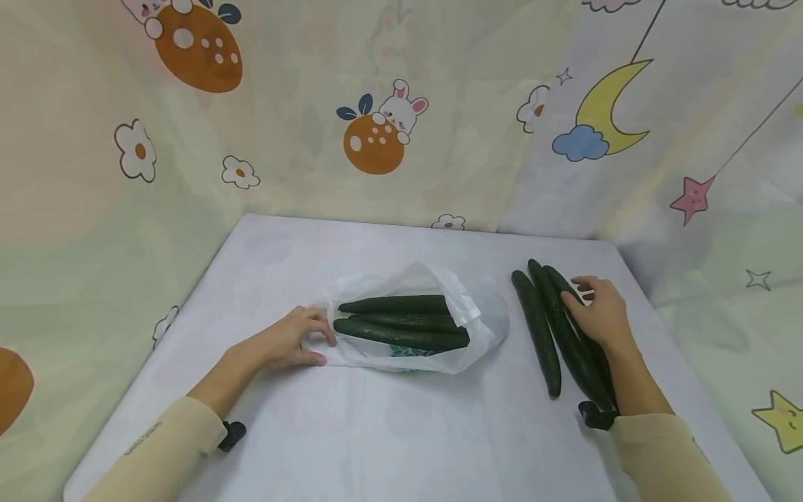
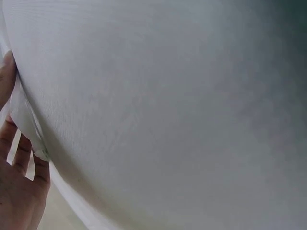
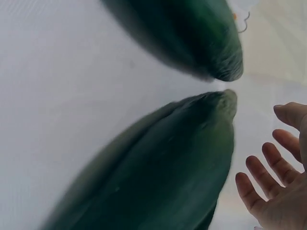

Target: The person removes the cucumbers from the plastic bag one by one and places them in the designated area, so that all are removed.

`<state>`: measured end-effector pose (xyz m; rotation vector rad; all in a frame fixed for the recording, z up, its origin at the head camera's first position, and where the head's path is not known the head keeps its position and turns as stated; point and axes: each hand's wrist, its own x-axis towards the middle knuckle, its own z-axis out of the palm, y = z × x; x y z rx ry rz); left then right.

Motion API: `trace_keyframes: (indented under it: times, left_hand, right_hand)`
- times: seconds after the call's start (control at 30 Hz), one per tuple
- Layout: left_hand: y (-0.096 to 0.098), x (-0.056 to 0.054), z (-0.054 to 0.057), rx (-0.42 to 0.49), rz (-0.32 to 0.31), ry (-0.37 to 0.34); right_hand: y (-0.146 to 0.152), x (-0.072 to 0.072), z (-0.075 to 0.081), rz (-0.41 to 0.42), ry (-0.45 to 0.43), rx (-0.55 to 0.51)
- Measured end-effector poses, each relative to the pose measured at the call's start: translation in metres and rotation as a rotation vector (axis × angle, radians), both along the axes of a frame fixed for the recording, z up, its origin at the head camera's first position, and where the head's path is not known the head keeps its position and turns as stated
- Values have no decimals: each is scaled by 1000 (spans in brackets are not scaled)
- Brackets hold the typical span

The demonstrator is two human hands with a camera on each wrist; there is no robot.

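Observation:
A white plastic bag (image 1: 492, 324) lies on its side with its mouth open, and three dark green cucumbers (image 1: 401, 336) show inside it. My left hand (image 1: 295, 340) holds the bag's left end, thumb and fingers on either side of the thin plastic (image 2: 29, 124). On the right, three more cucumbers (image 1: 538, 341) lie side by side, pointing away from me. Over the rightmost of these is my right hand (image 1: 599, 310), its fingers spread and nothing held. In the right wrist view, that hand (image 3: 283, 191) appears beside the blurred cucumber ends (image 3: 182, 158).
A white cloth covers the table (image 1: 389, 432). Behind it and on both sides hangs a curtain (image 1: 301, 188) printed with cartoon fruit, flowers and stars. Dark wrist cameras (image 1: 232, 436) sit at both sleeve cuffs.

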<state>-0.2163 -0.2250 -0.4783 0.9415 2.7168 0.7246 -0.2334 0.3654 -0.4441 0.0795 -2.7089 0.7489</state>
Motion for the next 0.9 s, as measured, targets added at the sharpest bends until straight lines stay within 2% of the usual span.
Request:
trace_keyframes:
  times: [0.2,0.37,0.77,0.9]
  left_hand:
    - [-1,-1,1,4,-14,22]
    - [-1,-1,1,3,-12,-1]
    - [0,1,0,25,-27,36]
    - [0,1,0,19,-22,35]
  right_hand:
    - [-20,-2,8,35,-8,-49]
    - [-35,-2,15,50,-5,-68]
    - [-61,-4,31,92,118,-97]
    - [-68,-3,35,107,132,-107]
